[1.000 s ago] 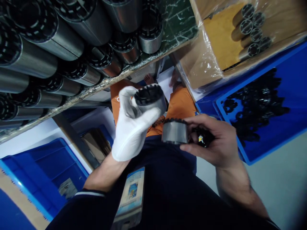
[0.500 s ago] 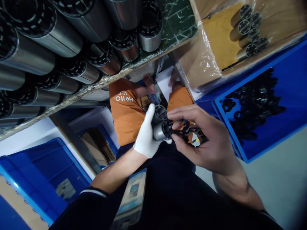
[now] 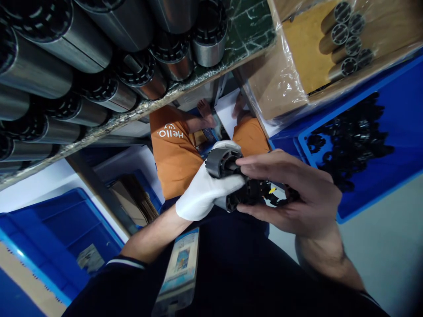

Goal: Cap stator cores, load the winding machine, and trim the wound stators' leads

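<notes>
My left hand (image 3: 198, 193), in a white glove, is wrapped round a short metal tube (image 3: 216, 164) with a black slotted end. Its thumb lies across between this tube and a second short tube (image 3: 222, 202) just below, also with a black end. My right hand (image 3: 297, 193) is bare and curls round several black plastic rings (image 3: 256, 190). Its index fingertip reaches the open end of the upper tube, and its thumb lies by the lower tube's black end. Fingers hide part of the rings, so I cannot tell whether any is seated in a tube.
Many metal tubes with black slotted ends stand on a green-topped bench (image 3: 251, 31) at upper left. A plastic-lined carton (image 3: 300, 57) holds several small tubes. Loose black parts (image 3: 357, 136) lie in a blue bin (image 3: 406, 149) at right. Another blue bin (image 3: 66, 233) is at lower left.
My left hand has turned the tubes, and its thumb has swung down across them. The right hand has shifted slightly right and down, still round the black rings.
</notes>
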{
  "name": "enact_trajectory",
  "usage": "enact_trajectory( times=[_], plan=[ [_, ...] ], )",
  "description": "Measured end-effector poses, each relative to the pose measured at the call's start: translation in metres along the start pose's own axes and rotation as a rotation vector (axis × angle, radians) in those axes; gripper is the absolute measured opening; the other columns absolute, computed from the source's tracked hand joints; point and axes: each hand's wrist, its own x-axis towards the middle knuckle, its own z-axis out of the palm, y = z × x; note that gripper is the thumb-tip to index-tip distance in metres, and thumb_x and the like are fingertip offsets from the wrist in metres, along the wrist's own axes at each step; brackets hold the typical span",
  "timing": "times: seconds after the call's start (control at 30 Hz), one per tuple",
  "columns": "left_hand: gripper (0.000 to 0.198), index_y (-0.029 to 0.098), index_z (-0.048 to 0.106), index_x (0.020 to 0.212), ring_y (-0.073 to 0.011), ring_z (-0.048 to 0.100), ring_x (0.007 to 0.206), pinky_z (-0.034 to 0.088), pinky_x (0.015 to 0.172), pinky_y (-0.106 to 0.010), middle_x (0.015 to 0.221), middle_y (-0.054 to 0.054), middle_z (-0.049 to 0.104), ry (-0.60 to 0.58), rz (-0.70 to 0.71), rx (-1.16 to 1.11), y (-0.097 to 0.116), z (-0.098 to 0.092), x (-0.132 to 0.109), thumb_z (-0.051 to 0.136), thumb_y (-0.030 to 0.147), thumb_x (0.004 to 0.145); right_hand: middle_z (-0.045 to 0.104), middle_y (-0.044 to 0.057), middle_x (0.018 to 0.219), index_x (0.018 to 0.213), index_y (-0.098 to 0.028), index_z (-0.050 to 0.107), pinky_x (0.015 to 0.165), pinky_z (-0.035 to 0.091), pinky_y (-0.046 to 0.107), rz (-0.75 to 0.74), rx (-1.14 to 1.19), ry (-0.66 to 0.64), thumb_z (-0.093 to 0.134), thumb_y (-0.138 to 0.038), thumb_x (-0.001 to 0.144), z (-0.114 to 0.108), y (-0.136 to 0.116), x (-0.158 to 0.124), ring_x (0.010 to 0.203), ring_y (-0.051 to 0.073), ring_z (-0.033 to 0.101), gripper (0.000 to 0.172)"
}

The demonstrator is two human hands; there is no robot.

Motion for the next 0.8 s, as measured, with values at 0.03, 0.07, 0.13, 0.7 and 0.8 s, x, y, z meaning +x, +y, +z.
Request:
enact_trajectory(
  times=[0.03,0.07,0.13,0.7,0.8],
  plan=[
    [0.069,0.028,0.073,0.135,-0.0379,0.070,0.145,0.061,0.126,-0.052,0.141,-0.010,0.076,0.000,0.006,-0.038,-0.002,0.000,0.000,0.098,0.066,0.082,0.087,0.004,0.130,0.146,-0.033,0.082,0.095,0.074,0.044,0.025,-0.029,0.019,0.102,-0.023,0.088,-0.001,-0.002,0.000,0.111,0.030,0.086,0.062],
    [0.067,0.028,0.074,0.134,-0.0394,0.070,0.146,0.062,0.124,-0.053,0.140,-0.011,0.076,0.006,0.009,-0.080,-0.003,0.001,0.000,0.089,0.075,0.088,0.087,0.003,0.127,0.147,-0.036,0.082,0.092,0.074,0.043,0.060,-0.078,0.042,0.102,-0.026,0.089,-0.002,-0.004,-0.001,0.107,0.029,0.085,0.062],
    [0.067,0.026,0.076,0.130,-0.0418,0.073,0.141,0.067,0.115,-0.056,0.132,-0.013,0.080,0.028,-0.003,-0.140,-0.004,0.004,0.000,0.067,0.085,0.099,0.087,0.002,0.124,0.150,-0.038,0.080,0.087,0.075,0.044,0.094,-0.204,0.092,0.101,-0.032,0.091,-0.004,-0.009,-0.001,0.099,0.028,0.085,0.063],
    [0.039,0.030,0.069,0.142,-0.0356,0.070,0.141,0.061,0.122,-0.051,0.145,-0.009,0.071,-0.073,0.179,0.133,-0.001,-0.005,-0.008,0.062,0.056,0.114,0.090,0.000,0.111,0.141,-0.040,0.085,0.079,0.074,0.045,0.012,-0.224,0.213,0.109,-0.039,0.082,0.009,-0.003,-0.001,0.088,0.028,0.085,0.063],
    [0.043,0.030,0.068,0.145,-0.0346,0.072,0.135,0.064,0.116,-0.050,0.144,-0.009,0.070,-0.103,0.193,0.152,0.000,-0.004,-0.007,0.062,0.058,0.114,0.087,0.004,0.116,0.139,-0.036,0.087,0.078,0.074,0.044,-0.033,-0.231,0.232,0.109,-0.040,0.082,0.013,0.001,-0.004,0.091,0.026,0.082,0.061]
  ],
)
